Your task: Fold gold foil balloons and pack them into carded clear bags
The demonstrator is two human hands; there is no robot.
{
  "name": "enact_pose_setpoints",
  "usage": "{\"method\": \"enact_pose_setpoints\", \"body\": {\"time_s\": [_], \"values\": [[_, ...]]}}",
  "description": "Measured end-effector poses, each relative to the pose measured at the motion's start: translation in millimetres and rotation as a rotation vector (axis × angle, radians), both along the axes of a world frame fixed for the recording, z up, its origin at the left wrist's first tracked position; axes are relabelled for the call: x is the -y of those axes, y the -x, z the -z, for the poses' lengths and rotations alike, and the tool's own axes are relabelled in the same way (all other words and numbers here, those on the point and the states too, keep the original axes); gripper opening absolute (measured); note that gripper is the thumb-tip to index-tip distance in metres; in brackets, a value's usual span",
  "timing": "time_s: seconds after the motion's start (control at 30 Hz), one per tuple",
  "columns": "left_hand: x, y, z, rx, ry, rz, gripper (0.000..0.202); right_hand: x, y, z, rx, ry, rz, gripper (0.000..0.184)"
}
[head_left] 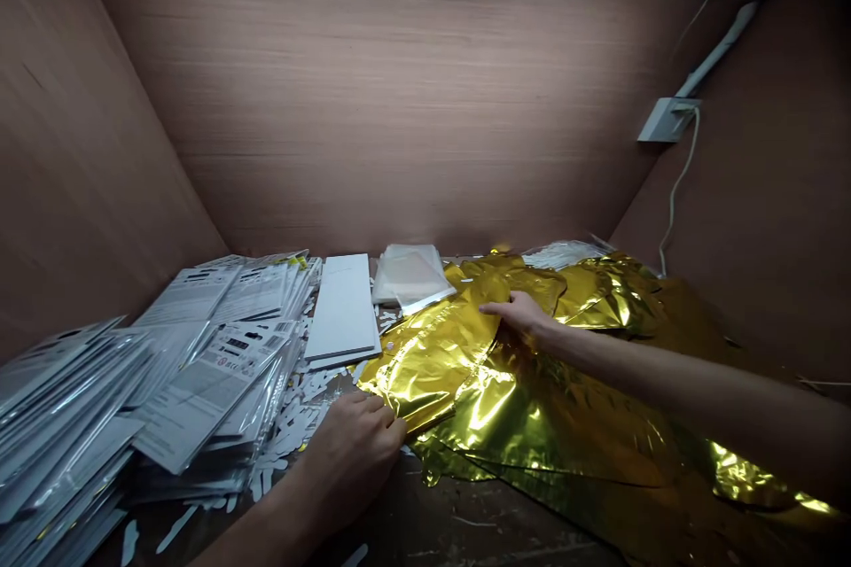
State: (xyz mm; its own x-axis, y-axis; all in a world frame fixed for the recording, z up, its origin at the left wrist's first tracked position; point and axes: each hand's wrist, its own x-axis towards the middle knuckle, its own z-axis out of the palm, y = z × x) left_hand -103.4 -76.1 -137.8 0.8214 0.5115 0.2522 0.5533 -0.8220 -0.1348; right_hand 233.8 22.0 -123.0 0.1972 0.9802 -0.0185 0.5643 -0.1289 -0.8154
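A pile of flat gold foil balloons (532, 390) covers the right half of the bench. My left hand (355, 452) is closed, pinching the near left edge of the top gold foil piece (432, 354). My right hand (522, 314) reaches in from the right and lies on the far edge of that same piece, fingers pressed to the foil, thumb side hidden.
Stacks of white printed packets in clear sleeves (199, 354) fill the left side. A white card stack (344, 308) and clear plastic bags (409, 275) lie at the back. Small white strips (292, 434) litter the bench. Brown wooden walls enclose the space; a white socket (667, 120) hangs right.
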Motion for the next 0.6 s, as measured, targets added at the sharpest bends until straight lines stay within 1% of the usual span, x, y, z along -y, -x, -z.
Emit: {"method": "enact_pose_setpoints", "body": {"time_s": [0.07, 0.13, 0.27, 0.37, 0.4, 0.43, 0.47, 0.53, 0.57, 0.6], "values": [[-0.2, 0.4, 1.0, 0.009, 0.001, 0.002, 0.017, 6.8, 4.0, 9.8, -0.02, -0.028, -0.013, 0.029], [-0.2, 1.0, 0.8, 0.022, 0.001, 0.003, 0.018, 10.9, 7.5, 13.7, -0.001, -0.067, -0.021, 0.027], [-0.3, 2.0, -3.0, 0.038, 0.009, -0.001, 0.019, 17.9, 15.1, 8.3, 0.112, -0.212, -0.023, 0.03], [-1.3, 2.5, -8.0, 0.014, 0.035, 0.014, 0.016, 29.6, 22.7, 5.7, 0.21, -0.317, -0.076, 0.029], [-1.9, 2.7, -9.8, 0.005, 0.049, 0.029, 0.015, 34.9, 25.5, 6.6, 0.243, -0.344, -0.128, 0.028], [-2.8, 3.0, -11.5, 0.0, 0.06, 0.044, 0.015, 40.5, 28.2, 8.2, 0.278, -0.37, -0.211, 0.026], [-3.9, 3.4, -13.2, 0.0, 0.066, 0.055, 0.015, 46.1, 31.0, 10.3, 0.307, -0.392, -0.32, 0.026], [-6.4, 4.6, -16.7, 0.012, 0.064, 0.061, 0.015, 55.7, 36.4, 14.9, 0.398, -0.454, -0.602, 0.033], [-7.6, 5.3, -18.7, 0.022, 0.058, 0.06, 0.015, 59.1, 39.0, 17.0, 0.473, -0.497, -0.736, 0.037], [-8.5, 6.0, -20.9, 0.038, 0.05, 0.061, 0.015, 61.4, 41.3, 18.9, 0.561, -0.539, -0.837, 0.041]]}}
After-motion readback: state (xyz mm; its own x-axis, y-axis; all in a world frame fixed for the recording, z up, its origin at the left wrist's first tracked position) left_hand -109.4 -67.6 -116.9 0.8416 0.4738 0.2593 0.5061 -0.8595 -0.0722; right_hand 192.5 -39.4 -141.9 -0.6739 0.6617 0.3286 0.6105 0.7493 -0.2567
